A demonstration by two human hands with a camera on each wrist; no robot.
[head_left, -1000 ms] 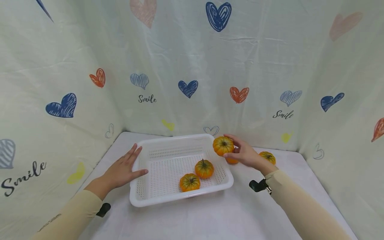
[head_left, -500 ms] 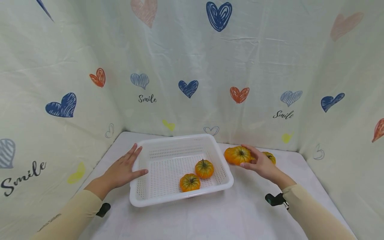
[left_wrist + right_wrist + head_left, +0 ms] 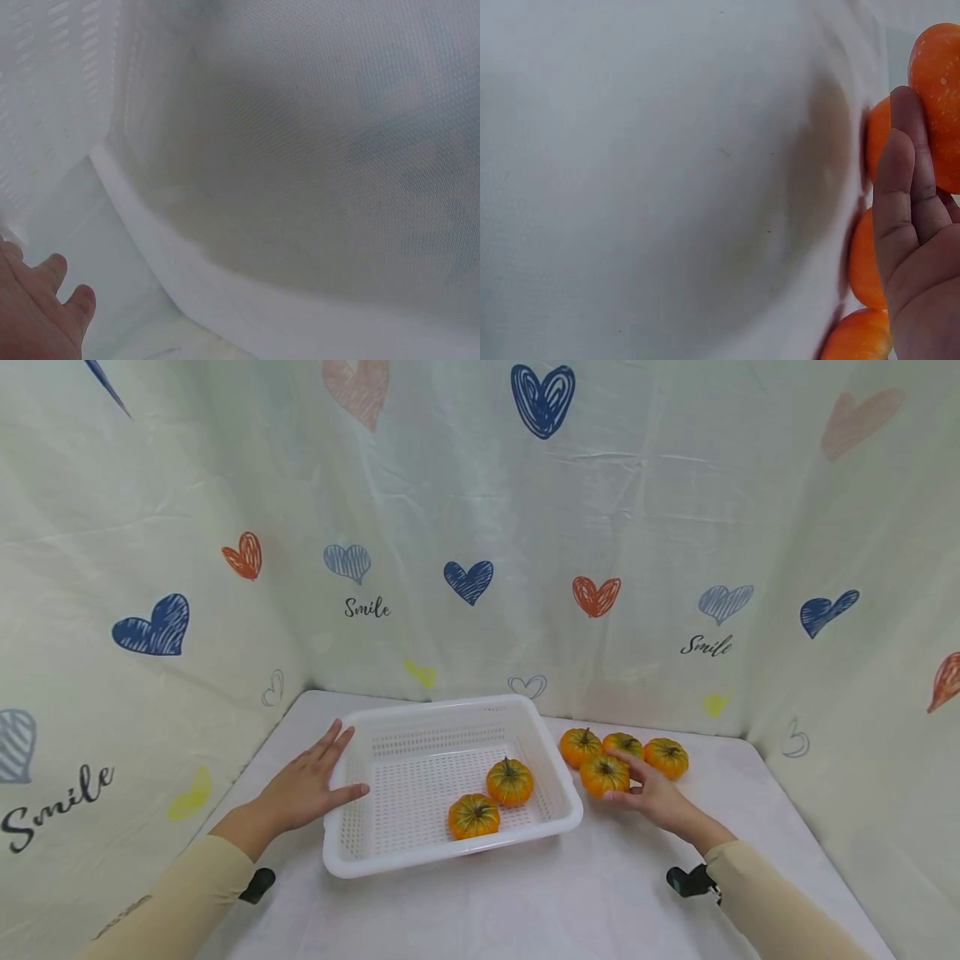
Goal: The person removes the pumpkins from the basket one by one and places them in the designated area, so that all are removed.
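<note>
My right hand (image 3: 660, 797) grips a small orange pumpkin (image 3: 604, 777) on the table's right side, with the thumb on its near side and fingers behind. In the right wrist view, the fingers lie along the underside of that pumpkin (image 3: 939, 90), which is tilted up. Right behind it sit three more small pumpkins, a left one (image 3: 578, 748), a middle one (image 3: 622, 743) and a right one (image 3: 667, 760). My left hand (image 3: 303, 785) rests with spread fingers on the left rim of a white plastic basket (image 3: 420, 862). Two pumpkins, one (image 3: 510, 782) behind the other (image 3: 474, 817), lie inside.
The basket stands slightly turned on a white-covered table (image 3: 517, 902). A pale curtain (image 3: 420, 485) printed with hearts encloses the table at the back and both sides. The basket's right wall is close to the leftmost loose pumpkin.
My right hand has carried its pumpkin from above the basket's right rim to the right, then down and nearer, in front of the other three. My left hand has stayed put.
</note>
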